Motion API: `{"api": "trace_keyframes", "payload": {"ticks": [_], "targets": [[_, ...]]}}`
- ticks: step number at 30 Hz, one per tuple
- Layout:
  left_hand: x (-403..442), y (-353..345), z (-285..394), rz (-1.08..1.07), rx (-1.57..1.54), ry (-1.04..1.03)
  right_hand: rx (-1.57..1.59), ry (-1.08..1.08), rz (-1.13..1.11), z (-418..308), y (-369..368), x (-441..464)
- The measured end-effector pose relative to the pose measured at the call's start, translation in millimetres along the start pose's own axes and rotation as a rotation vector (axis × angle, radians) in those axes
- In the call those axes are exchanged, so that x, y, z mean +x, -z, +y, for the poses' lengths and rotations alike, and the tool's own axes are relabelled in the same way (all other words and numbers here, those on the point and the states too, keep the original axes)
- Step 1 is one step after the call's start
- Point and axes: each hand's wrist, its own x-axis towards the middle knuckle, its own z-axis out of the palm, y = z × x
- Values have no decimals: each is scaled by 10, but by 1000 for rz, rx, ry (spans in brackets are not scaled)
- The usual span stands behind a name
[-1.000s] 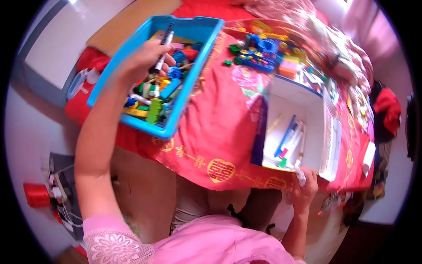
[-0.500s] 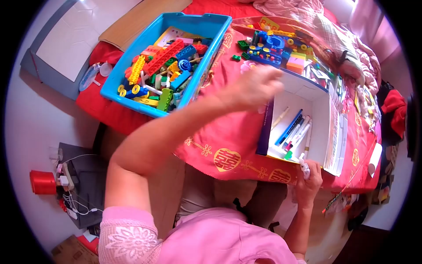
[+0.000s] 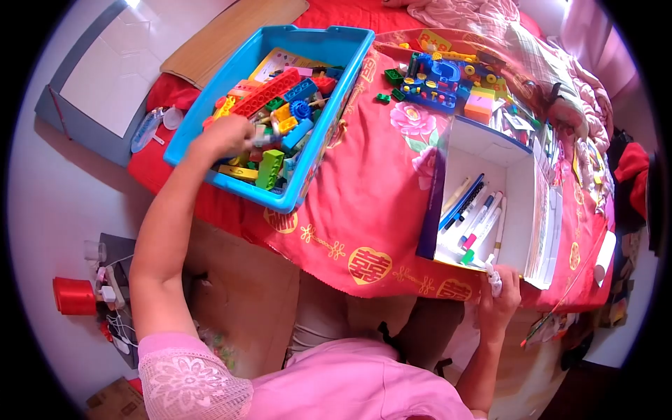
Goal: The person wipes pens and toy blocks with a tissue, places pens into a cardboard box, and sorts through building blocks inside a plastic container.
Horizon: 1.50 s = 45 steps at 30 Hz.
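- At the left edge of the frame, below the middle, I see a red container [image 3: 73, 297]; above it, upper left, leans a grey-framed white board [image 3: 105, 87].
- Left of centre, the person's left hand [image 3: 227, 138] reaches down into a blue bin [image 3: 290, 203], its fingers bunched near a blurred pale item; I cannot tell whether they grip it.
- The bin holds a jumble of toy bricks, among them a long red brick [image 3: 266, 93] and a green brick [image 3: 269, 170].
- Across the middle spreads a red cloth [image 3: 336, 196] with gold motifs, the bin resting on it.
- Upper right of centre, a blue toy [image 3: 434, 98] sits behind an open box [image 3: 483, 143], white inside, with pens [image 3: 483, 220] lying in it.
- Lower right, well apart from the other, the right hand [image 3: 501, 297] curls at the box's near edge, against something white and crumpled [image 3: 494, 281]; I cannot tell how firmly.
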Motion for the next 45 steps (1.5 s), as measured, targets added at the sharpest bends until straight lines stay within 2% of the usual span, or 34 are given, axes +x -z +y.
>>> {"api": "trace_keyframes", "payload": {"ticks": [1,2,4,7,10,11,14,17,20,23,26,27,30,31,34,37,41,44,45], "targets": [[3,65,-40,138,-83,-75,-2,1,2,1,-5,-7],[-25,138,-61,171,-324,-33,-3,3,5,0,-16,-8],[0,281,-12,196,-642,31,8,-18,10,-12,-29,-4],[181,310,17,165,-898,211,-2,-22,13,-16,-43,4],[403,268,141,65,-361,321,-8,-34,5,-39,-39,4],[427,243,154,20,-255,261,-9,-43,4,-44,-33,2],[552,186,206,-50,-143,260,-15,-28,6,-26,-36,-2],[581,200,192,-104,-130,273,-28,-31,4,-43,-33,14],[503,305,227,-82,-128,388,5,-32,10,-25,-33,4],[486,283,161,47,-111,434,27,-4,6,-14,-19,-6],[384,278,-41,67,-190,467,58,-17,3,6,-19,-13],[333,279,-93,-58,-299,486,44,-11,6,18,-19,-18],[227,107,-71,-128,-122,411,28,3,14,29,-31,-15],[183,66,2,-105,-162,385,33,4,20,20,-34,-6],[238,-96,-59,-11,-33,360,36,15,22,9,-26,-13],[179,-59,-105,-76,-368,384,45,14,22,13,-22,-19],[284,-275,-144,53,-111,357,58,13,32,-1,-25,-9],[309,-320,-160,88,-88,393,74,-19,13,-25,-2,-16],[271,-264,-151,101,-237,394,69,-11,12,-19,4,-18]]}}
